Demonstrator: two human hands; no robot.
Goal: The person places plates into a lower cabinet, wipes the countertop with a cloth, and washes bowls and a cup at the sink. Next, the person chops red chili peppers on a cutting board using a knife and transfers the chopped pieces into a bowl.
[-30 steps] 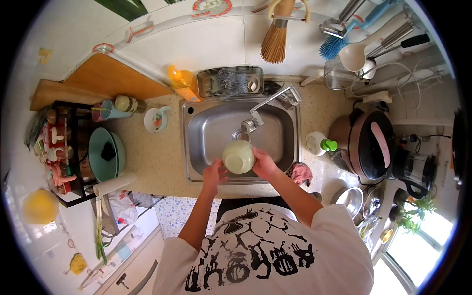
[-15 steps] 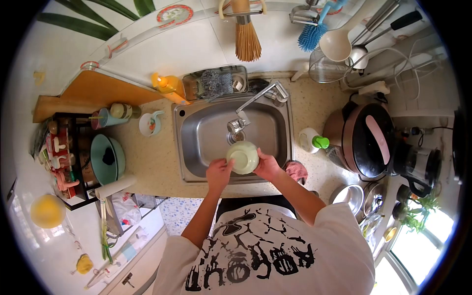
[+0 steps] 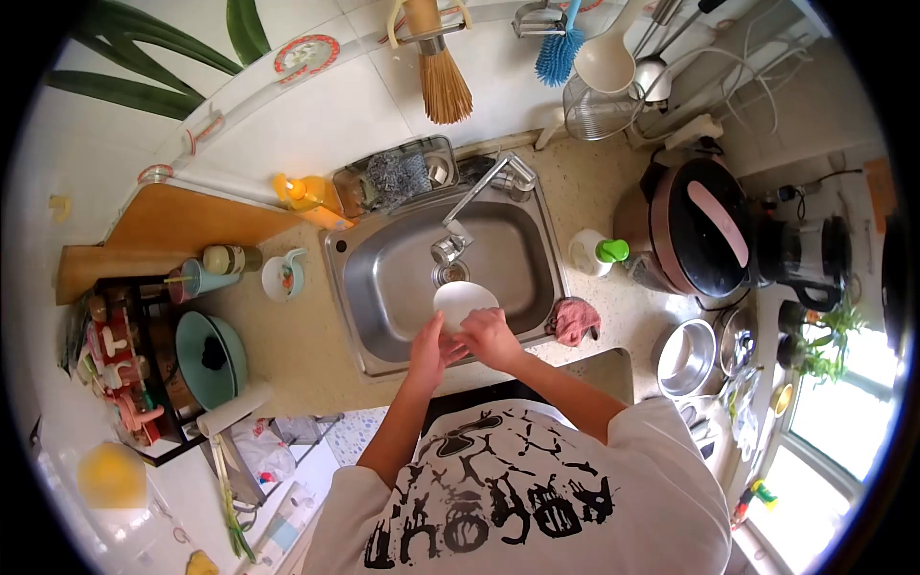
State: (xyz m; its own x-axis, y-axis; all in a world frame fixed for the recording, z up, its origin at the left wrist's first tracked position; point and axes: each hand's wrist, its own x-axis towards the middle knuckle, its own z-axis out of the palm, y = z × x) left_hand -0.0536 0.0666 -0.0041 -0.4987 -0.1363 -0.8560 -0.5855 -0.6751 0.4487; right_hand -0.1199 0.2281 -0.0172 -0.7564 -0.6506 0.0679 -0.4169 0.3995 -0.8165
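A small bowl [image 3: 464, 299] is held over the near part of the steel sink [image 3: 383, 335], with its white inside showing. My left hand [image 3: 433, 351] grips the bowl's near left side, its thumb against the rim. On the near right, my right hand [image 3: 490, 340] is closed with its fingers curled at the bowl's edge. Both hands are close together and hide the bowl's near rim. Beyond the bowl, the faucet [image 3: 448, 247] hangs above the drain [image 3: 448, 273]; no stream of water can be made out.
A pink cloth [image 3: 575, 321] lies at the sink's right edge, near a white bottle with a green cap [image 3: 599, 252]. At the back left stand an orange pump bottle [image 3: 311, 199] and a sponge rack [image 3: 398, 177]. A small cup [image 3: 283, 278] sits left; a rice cooker [image 3: 704, 230] right.
The bowl has turned from showing its pale green underside to showing its white inside. My right hand has moved in toward my left. The whole view has shifted and turned slightly.
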